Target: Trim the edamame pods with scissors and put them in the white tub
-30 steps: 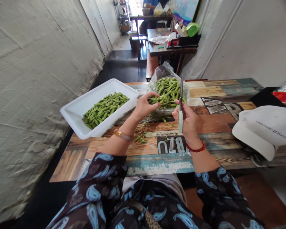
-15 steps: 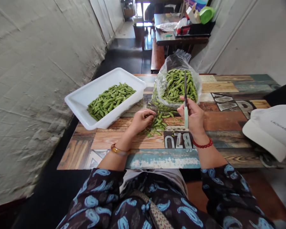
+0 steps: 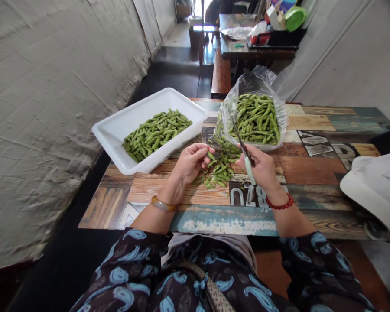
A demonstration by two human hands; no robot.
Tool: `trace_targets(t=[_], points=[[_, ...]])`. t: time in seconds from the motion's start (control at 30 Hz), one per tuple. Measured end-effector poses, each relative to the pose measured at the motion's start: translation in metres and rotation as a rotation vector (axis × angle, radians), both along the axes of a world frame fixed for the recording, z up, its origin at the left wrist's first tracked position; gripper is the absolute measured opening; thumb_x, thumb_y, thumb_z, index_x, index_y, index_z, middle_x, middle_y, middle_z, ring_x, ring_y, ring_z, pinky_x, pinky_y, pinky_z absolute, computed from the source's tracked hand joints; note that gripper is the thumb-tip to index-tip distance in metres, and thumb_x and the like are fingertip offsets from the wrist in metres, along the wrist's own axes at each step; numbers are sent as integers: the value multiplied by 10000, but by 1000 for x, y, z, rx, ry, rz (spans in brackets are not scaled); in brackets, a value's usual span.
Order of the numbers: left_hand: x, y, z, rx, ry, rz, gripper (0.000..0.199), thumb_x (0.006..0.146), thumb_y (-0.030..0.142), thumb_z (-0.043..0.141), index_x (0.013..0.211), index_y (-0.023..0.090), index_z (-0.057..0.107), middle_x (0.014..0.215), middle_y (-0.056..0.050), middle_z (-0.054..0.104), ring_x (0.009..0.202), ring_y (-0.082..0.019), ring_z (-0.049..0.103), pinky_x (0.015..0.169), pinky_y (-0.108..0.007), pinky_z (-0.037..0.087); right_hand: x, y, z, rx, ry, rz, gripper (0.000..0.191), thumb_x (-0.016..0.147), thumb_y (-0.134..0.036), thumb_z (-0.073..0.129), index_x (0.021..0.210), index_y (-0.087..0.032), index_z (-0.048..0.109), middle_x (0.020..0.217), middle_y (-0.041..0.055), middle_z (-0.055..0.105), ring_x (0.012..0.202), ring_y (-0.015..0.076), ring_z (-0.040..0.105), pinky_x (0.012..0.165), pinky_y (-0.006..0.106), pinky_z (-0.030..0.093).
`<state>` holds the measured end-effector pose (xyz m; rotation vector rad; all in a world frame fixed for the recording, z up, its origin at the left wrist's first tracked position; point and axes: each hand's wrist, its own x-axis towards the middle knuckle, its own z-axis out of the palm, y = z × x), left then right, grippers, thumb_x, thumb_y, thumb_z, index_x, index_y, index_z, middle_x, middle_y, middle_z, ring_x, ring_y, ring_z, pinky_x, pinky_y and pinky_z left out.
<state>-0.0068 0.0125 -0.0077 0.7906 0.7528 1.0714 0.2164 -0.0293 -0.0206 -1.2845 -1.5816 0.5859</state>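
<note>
Between the fingertips of my left hand (image 3: 192, 162) is a green pod (image 3: 210, 155). My right hand (image 3: 260, 167) is closed on scissors (image 3: 249, 170) with pale green handles, their dark blades pointing up and to the left over the near edge of the bag. A small pile of pods (image 3: 221, 173) lies on the table between my hands. Behind it, a clear plastic bag (image 3: 281, 117) lies open, full of pods. To the left, a white tub (image 3: 108, 145) holds many more pods.
The patchwork-patterned table (image 3: 211, 219) runs across in front of me. A white cap (image 3: 375, 184) sits at its right end. Further back are a bench (image 3: 221, 73) and another table (image 3: 225, 47) with a black tray and a green lid. A rough wall stands at the left.
My left hand now has a pod at its fingertips. The scissors in my right hand have tilted left and come down a little. The view has shifted slightly left.
</note>
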Motion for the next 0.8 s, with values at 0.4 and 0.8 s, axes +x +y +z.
trace_targets(t=[0.4, 0.8], points=[[3, -4, -1, -95, -85, -48, 265, 655, 104, 808, 874, 122, 660, 810, -32, 721, 690, -90, 696, 655, -159, 570, -2, 3, -11, 46, -111, 84, 490, 753, -412, 752, 1187, -195, 683, 991, 73, 747, 780, 189, 699, 804, 354, 592], [2, -8, 0, -46, -103, 33, 319, 583, 192, 860, 785, 154, 616, 665, 40, 628, 575, -62, 581, 570, -175, 491, -6, 2, -12, 96, -410, 201, 542, 790, -417, 732, 1272, -205, 607, 1004, 90, 677, 826, 220, 637, 762, 366, 564]])
